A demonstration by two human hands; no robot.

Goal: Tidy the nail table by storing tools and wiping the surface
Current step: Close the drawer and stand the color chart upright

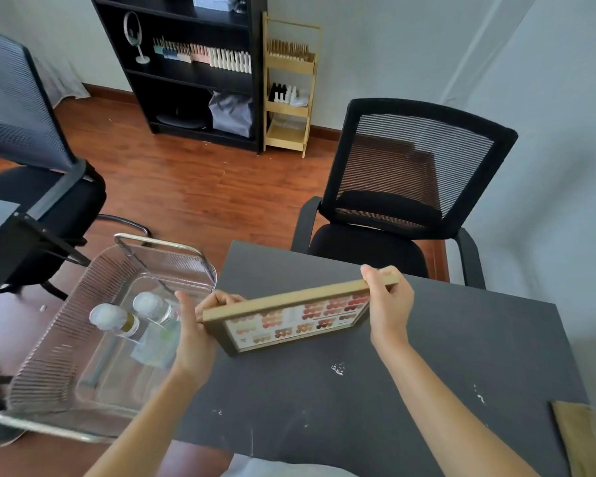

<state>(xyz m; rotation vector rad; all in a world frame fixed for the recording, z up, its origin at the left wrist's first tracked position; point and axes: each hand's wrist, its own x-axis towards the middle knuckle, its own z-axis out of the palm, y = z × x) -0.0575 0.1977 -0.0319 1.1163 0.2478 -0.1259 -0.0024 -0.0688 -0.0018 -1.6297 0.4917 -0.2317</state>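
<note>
— Hands: what is being held?
— Wood-framed nail colour chart [291,318] is being gripped at both ends, left hand [195,327] and right hand [387,301], tilted above the dark table [358,390], frame centre.

The surface [358,390] is dark grey, flecked with small white marks [338,369]. The frame [289,297] is pale wood, its white card [296,323] patterned with rows of pink, red and tan swatches. The basket [83,325] is clear and ribbed. The chair [413,173] is black mesh; the floor [186,180] reddish-brown wood.
</note>
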